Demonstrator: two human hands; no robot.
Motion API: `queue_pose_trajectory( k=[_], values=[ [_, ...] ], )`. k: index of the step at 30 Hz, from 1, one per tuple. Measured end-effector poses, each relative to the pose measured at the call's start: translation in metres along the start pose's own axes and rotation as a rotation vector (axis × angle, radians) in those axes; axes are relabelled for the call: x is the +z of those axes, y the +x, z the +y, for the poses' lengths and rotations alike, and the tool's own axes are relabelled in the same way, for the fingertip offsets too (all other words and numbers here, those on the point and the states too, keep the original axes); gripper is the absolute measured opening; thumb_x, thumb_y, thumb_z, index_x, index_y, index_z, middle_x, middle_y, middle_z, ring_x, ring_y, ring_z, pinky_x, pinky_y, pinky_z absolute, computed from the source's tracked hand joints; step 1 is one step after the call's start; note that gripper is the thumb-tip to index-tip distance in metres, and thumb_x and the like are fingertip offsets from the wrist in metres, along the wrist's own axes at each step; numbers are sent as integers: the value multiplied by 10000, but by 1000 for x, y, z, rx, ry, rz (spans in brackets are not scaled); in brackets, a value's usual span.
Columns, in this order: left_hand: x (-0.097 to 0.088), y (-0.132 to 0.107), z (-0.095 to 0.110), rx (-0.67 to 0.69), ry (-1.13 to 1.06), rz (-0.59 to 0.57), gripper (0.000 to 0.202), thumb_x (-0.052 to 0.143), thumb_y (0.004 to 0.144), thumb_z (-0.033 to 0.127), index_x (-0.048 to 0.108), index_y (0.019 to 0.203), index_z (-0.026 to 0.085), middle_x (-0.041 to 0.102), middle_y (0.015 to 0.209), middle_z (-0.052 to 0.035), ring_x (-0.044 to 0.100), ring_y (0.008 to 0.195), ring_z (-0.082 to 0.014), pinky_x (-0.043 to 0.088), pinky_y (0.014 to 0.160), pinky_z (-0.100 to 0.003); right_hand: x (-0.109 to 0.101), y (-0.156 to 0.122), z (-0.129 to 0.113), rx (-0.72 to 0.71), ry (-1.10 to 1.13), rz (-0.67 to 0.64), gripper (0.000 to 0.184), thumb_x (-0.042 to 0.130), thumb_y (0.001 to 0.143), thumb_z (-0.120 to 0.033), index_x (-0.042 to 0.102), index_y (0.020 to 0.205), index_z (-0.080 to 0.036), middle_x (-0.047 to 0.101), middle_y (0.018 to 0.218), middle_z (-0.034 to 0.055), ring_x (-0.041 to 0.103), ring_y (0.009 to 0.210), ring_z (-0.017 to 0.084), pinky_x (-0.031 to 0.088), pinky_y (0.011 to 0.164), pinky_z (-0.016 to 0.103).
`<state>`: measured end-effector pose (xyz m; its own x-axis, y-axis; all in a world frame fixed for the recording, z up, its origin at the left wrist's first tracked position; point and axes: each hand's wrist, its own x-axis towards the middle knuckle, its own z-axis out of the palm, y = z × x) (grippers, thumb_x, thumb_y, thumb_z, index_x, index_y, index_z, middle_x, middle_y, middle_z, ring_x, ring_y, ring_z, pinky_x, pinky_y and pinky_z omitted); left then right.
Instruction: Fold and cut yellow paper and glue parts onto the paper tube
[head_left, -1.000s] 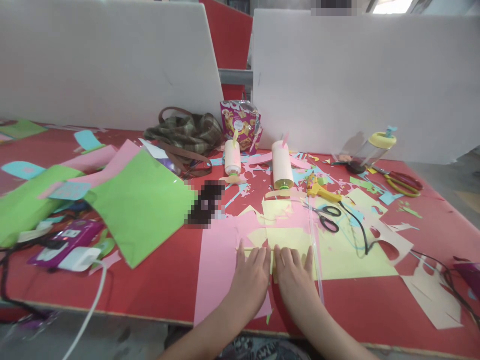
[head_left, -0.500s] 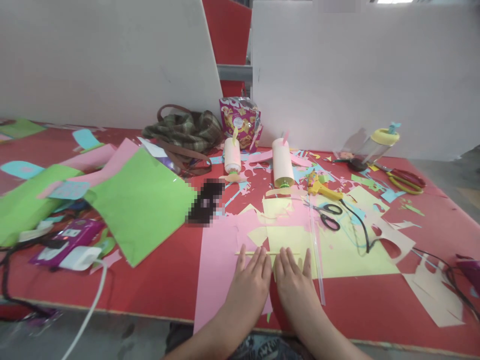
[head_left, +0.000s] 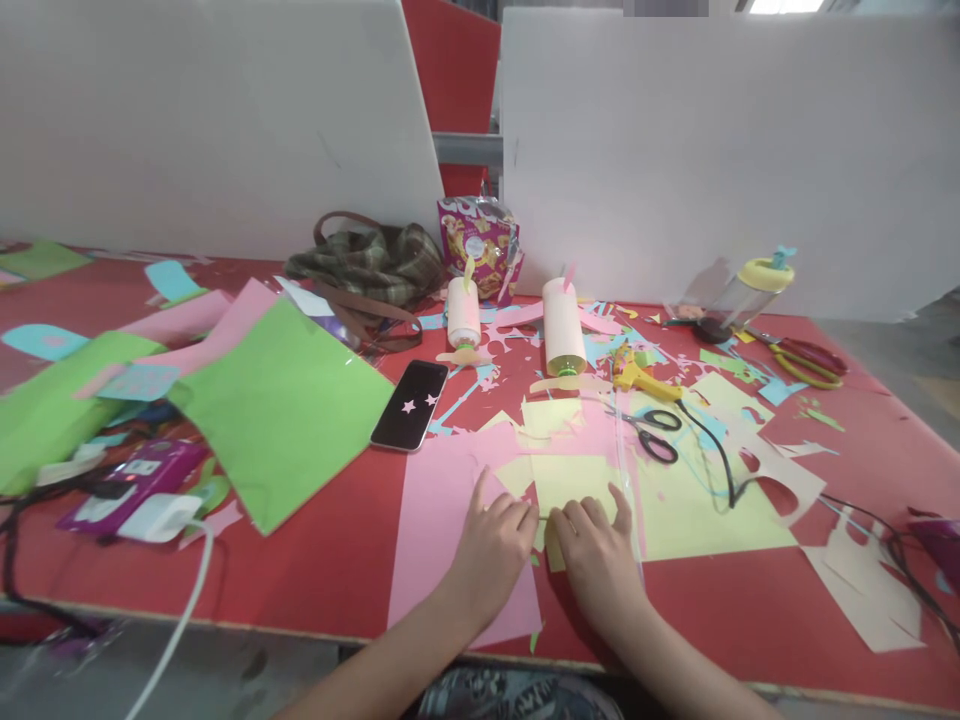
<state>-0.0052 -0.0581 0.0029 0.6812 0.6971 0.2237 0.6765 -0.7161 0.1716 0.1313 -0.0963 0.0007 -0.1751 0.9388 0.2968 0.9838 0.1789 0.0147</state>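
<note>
Left hand (head_left: 495, 552): fingers curled down over the paper, little finger lifted; thumb and palm are hidden, so whether it grips or only presses cannot be told.
Right hand (head_left: 598, 555): bent much the same way beside the left, outer finger raised; its grip cannot be told either.
Thin stick (head_left: 544, 518): a short length shows in the gap between the hands, near the middle of the tabletop's near edge; the rest is hidden. Hands set this close probably let the fingertips bear on it together and keep it straight.
Pink sheet (head_left: 427, 545): flat beneath the left hand, reaching toward the near edge, perhaps serving as a work surface.
Yellow paper (head_left: 570, 478): lies partly under the right hand.
Clear rod (head_left: 627, 450): just beyond the right hand's outer side, pointing toward the near edge.
Glue gun (head_left: 646, 382) and scissors (head_left: 643, 428): toward the right edge, likely left there within easy reach.
Phone (head_left: 416, 385): left of the pink sheet, two pink stars (head_left: 408, 407) on its screen, perhaps so such small pieces stay findable.
Paper tubes (head_left: 563, 325): two, toward the far edge, apparently put out of the way.
</note>
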Motion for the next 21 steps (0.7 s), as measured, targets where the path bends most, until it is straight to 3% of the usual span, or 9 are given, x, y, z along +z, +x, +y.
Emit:
queue_pose_trajectory(
  k=[6,12,16,21],
  values=[
    [-4,9,-9,12,-41,-129,203,383,773,42,529,824,174,562,770,-14,489,774,-151,249,890,-416,-1,13,12,-59,6,-72,232,398,686,-5,554,655,-173,531,643,8,462,674,156,149,917,441],
    [-16,49,-25,-15,-62,-184,124,434,742,82,524,781,157,556,773,-31,478,772,-167,322,756,-342,3,55,37,-119,-9,-140,247,389,659,20,546,710,-164,557,713,27,475,750,172,124,903,441],
    [-8,72,-38,-34,-22,-165,133,415,741,68,521,737,147,553,733,-41,482,721,-167,351,655,-294,17,79,49,-150,-38,-135,244,395,654,15,555,709,-161,558,705,25,474,745,167,101,908,448],
    [7,78,-43,-20,29,-159,165,407,710,16,508,674,142,533,705,-50,470,685,-173,352,608,-284,28,81,46,-144,-37,-60,184,401,724,-116,557,633,-151,535,635,26,460,693,162,87,920,461]
  ],
)
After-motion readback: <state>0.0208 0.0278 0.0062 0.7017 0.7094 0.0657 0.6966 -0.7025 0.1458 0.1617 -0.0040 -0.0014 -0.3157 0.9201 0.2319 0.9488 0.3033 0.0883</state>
